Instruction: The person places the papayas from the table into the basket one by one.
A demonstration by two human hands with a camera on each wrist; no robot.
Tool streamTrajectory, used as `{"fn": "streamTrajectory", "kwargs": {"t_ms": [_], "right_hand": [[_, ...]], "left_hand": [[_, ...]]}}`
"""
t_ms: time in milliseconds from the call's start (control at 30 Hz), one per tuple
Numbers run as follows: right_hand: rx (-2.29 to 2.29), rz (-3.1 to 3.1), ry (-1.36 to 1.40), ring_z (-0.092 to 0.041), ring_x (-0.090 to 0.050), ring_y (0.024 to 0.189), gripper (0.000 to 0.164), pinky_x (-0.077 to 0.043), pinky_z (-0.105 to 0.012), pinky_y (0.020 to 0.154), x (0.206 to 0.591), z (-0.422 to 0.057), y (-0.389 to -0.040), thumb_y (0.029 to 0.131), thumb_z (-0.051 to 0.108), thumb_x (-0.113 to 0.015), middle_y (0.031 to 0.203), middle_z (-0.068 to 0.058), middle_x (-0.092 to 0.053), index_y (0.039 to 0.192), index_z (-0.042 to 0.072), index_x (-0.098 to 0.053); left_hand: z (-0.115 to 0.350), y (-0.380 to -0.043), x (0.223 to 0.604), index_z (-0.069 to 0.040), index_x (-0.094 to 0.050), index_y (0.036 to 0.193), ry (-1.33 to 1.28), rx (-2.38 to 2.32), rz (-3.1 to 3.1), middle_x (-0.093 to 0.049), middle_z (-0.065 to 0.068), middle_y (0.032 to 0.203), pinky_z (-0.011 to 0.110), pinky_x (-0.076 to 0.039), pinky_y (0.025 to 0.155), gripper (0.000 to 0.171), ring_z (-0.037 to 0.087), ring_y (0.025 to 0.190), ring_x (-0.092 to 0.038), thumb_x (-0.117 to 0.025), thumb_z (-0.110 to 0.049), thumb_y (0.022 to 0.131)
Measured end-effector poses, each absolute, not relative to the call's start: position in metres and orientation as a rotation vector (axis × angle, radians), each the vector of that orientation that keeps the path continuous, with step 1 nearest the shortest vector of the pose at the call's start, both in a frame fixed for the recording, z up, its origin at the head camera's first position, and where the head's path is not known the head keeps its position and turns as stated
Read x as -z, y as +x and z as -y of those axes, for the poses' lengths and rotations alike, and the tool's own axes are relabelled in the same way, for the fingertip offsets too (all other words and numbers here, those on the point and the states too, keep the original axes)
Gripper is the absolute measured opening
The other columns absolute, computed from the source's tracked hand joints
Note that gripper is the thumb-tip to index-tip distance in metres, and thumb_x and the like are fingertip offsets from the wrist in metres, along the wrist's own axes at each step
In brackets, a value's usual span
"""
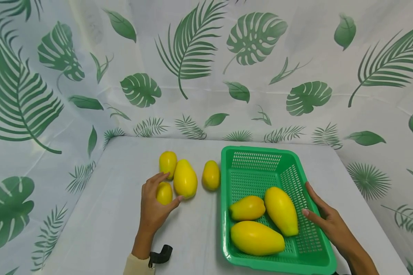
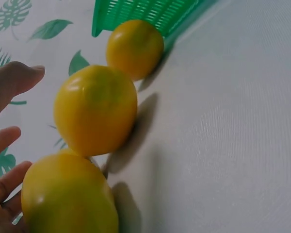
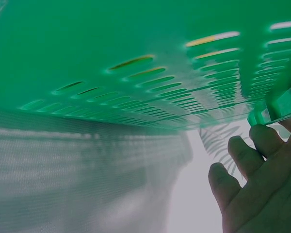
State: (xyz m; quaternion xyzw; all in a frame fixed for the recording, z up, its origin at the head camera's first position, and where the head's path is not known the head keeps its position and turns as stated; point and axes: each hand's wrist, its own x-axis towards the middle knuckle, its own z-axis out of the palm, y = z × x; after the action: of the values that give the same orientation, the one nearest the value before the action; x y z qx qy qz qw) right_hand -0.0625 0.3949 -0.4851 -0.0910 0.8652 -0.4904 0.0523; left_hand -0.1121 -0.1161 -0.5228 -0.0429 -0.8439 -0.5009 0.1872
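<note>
My left hand [image 1: 155,206] reaches around a small yellow mango [image 1: 164,193], fingers spread; in the left wrist view the thumb stands away from the nearest fruit [image 2: 70,199]. Just beyond lie another small mango [image 1: 168,163] and a larger yellow papaya [image 1: 185,179]. A third mango [image 1: 211,175] sits beside the green plastic basket [image 1: 261,149]. Inside the basket are a smaller yellow fruit [image 1: 247,208] and two large papayas, one slanted [image 1: 281,211] and one lying crosswise [image 1: 257,238]. My right hand [image 1: 334,225] grips the basket's right rim, thumb inside and fingers outside.
A white cloth [image 1: 99,214] covers the table. Leaf-printed white sheets [image 1: 199,76] hang behind and at both sides. A black strap mount [image 1: 161,255] sits at my left wrist, by a beige sleeve [image 1: 137,266].
</note>
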Motion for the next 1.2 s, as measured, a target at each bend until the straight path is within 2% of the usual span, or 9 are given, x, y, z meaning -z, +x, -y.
{"fn": "streamTrajectory", "kwargs": {"t_ms": [467, 800, 1200], "right_hand": [[1.518, -2.618, -0.261, 0.019, -0.007, 0.153, 0.077, -0.019, 0.005, 0.106, 0.485, -0.394, -0.062, 0.112, 0.012, -0.051, 0.181, 0.008, 0.001, 0.172, 0.032, -0.008], [1.500, -2.621, -0.263, 0.020, -0.006, 0.152, 0.076, -0.017, 0.005, 0.105, 0.486, -0.396, -0.063, 0.112, 0.013, -0.050, 0.180, 0.010, 0.001, 0.172, 0.032, -0.007], [1.483, -2.633, -0.277, 0.018, -0.006, 0.154, 0.076, -0.018, 0.005, 0.106, 0.485, -0.398, -0.064, 0.112, 0.013, -0.050, 0.180, 0.008, 0.000, 0.172, 0.033, -0.007]], "left_hand": [[0.125, -0.110, 0.534, -0.021, -0.061, 0.148, 0.054, 1.416, 2.504, -0.056, 0.009, 0.151, 0.059, -0.039, 0.113, 0.082, 0.032, 0.139, -0.050, -0.096, -0.027, 0.074], [0.128, -0.104, 0.542, -0.025, -0.058, 0.150, 0.114, 1.415, 2.572, -0.055, 0.006, 0.152, 0.062, -0.039, 0.117, 0.080, 0.031, 0.139, -0.053, -0.092, -0.022, 0.078], [0.127, -0.104, 0.545, -0.027, -0.060, 0.148, 0.118, 1.444, 2.540, -0.059, 0.004, 0.149, 0.056, -0.042, 0.114, 0.072, 0.028, 0.136, -0.057, -0.087, -0.016, 0.082]]}}
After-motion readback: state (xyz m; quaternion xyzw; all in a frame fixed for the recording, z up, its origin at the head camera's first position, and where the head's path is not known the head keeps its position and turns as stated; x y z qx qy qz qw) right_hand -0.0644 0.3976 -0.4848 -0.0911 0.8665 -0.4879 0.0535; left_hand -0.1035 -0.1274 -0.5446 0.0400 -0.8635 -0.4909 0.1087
